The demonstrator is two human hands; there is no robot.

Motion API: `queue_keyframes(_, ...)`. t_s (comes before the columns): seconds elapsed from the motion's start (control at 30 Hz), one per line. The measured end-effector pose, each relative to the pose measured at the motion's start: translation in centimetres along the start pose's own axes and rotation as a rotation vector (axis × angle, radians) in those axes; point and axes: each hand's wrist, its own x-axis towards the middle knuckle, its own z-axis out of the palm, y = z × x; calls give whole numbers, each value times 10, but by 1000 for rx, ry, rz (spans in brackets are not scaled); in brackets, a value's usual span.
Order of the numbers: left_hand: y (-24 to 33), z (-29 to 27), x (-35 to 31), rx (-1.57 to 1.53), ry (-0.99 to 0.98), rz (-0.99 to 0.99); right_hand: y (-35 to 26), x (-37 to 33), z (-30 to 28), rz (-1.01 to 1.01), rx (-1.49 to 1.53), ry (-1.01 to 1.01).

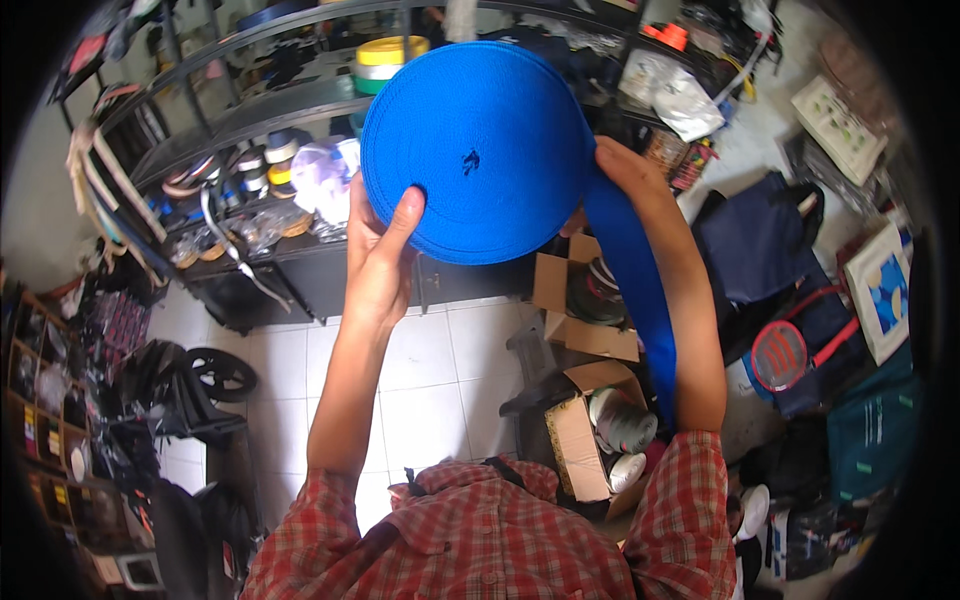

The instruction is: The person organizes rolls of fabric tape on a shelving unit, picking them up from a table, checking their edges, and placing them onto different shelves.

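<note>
A large, tightly wound roll of blue webbing [480, 150] is raised in front of me, its flat round side facing me. My left hand [381, 245] grips the roll's lower left edge, with the thumb on the flat face and the fingers behind it. On the right rim, my right hand [622, 170] holds the roll where the loose end leaves it; its fingers are partly hidden behind the webbing. That loose blue strip [640, 290] hangs down along my right forearm.
Ahead stands a dark shelf [240, 120] with rolls and bagged goods. Open cardboard boxes [580, 450] with spools are below right. Bags and a red racket [785, 355] are at the right. At left are a black motorbike [170, 390] and a wooden compartment rack [40, 390].
</note>
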Motion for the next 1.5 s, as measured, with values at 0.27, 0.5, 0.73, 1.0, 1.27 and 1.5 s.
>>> queue_keyframes(0.27,55,-68,-1,507,-94,104,34,34,9,186,79,-259)
queue_keyframes(0.5,71,-101,7,878,-143,-7,51,71,-10,219,130,-261)
queue_keyframes(0.73,65,-132,1,1017,-129,-335,81,151,3,-322,-491,-345)
queue_keyframes(1.0,62,-131,-16,1040,94,-354,109,256,48,-535,-610,-383)
queue_keyframes(1.27,83,-132,-17,1169,187,-361,116,310,3,-713,-843,-523)
queue_keyframes(1.5,132,-196,-11,1315,196,-351,182,322,-87,-448,-994,-475)
